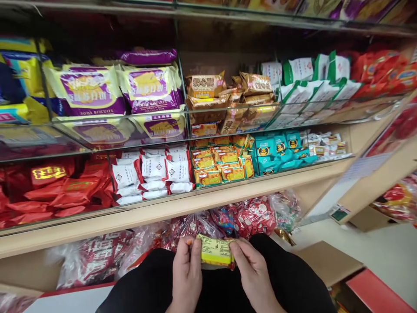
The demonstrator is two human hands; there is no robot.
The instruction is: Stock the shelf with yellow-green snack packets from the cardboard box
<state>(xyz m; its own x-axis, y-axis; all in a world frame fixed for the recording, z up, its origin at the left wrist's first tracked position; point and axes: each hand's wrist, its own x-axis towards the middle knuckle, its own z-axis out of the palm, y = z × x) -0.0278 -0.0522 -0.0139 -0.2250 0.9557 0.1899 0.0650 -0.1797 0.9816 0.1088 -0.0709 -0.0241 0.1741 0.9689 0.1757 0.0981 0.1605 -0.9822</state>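
A small yellow snack packet with dark printing is stretched between my two hands, low in the middle of the view. My left hand pinches its left end between thumb and fingers. On the other end, my right hand grips it the same way. The packet lies above my black-clad legs. On the lower shelf beyond it sit similar-sized orange-yellow packets, apart from my hands.
Wooden shelving with glass dividers holds purple soda biscuits, white packets, red packets and teal packets. Underneath are plastic bags of wrapped snacks. An open cardboard box stands on the floor at right.
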